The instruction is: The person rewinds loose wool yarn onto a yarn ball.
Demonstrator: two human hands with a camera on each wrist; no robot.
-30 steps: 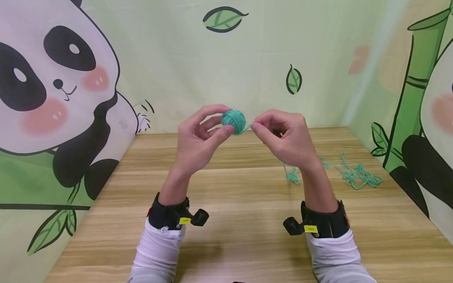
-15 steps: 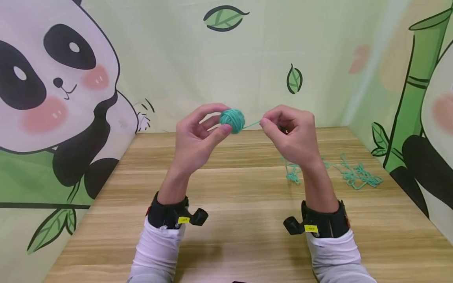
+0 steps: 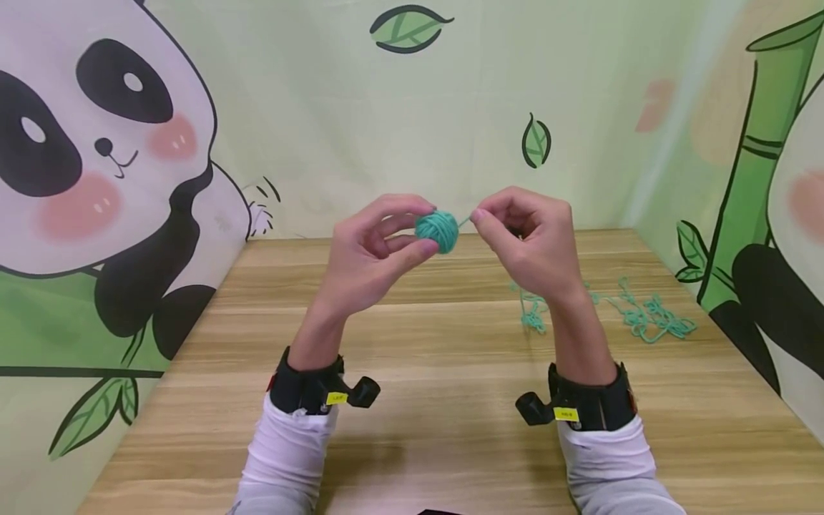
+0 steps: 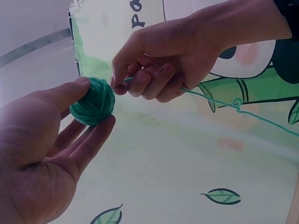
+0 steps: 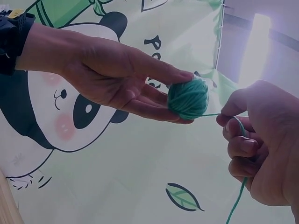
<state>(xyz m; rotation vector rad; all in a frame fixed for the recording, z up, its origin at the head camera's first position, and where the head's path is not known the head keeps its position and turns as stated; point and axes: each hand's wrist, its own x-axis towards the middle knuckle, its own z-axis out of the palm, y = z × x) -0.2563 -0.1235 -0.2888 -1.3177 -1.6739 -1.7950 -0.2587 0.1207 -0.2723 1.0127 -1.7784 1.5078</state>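
Note:
A small teal ball of yarn [image 3: 438, 232] is up above the table, held between the thumb and fingertips of my left hand [image 3: 370, 254]. Just to its right, my right hand [image 3: 531, 239] pinches the yarn strand between thumb and index finger. A short taut length of strand [image 5: 213, 115] joins the ball to that pinch in the right wrist view. From there the yarn runs through the curled fingers and trails out below the hand. In the left wrist view the trailing strand [image 4: 261, 118] has a small loop in it.
Loose tangled yarn [image 3: 656, 320] lies on the right part of the wooden table [image 3: 425, 400], with a smaller clump [image 3: 533, 318] nearer the middle, partly behind my right arm. A cloth backdrop [image 3: 476, 93] printed with pandas and leaves stands behind and at both sides.
My right hand has drawn away rightward from the ball, lengthening the strand between. Most recently my left hand has shifted right with the ball and turned it, so the gap is shorter again.

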